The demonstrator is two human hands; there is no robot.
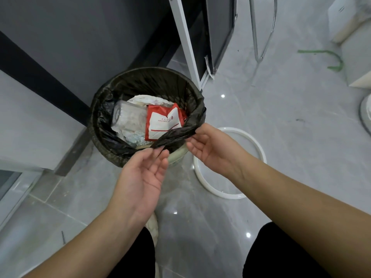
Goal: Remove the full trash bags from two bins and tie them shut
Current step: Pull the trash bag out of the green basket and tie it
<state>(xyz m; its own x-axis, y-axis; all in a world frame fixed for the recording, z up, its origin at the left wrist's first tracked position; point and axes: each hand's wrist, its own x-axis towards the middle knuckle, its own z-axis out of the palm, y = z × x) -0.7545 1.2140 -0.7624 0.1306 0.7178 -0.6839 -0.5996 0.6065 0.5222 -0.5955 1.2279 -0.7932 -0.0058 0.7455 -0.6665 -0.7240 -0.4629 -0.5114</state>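
Two pinches hold the near edge of the trash bag, thumb against fingers on my left hand and right hand. The bag sits in the bin at frame centre. Yanking could tear the thin film or tip the bin.

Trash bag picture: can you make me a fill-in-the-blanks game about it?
The trash bag lining the bin is coloured ____. The left hand and right hand make ____ hands pinching its edge. The white ring lies on the ____.
Missing words: black; two; floor.
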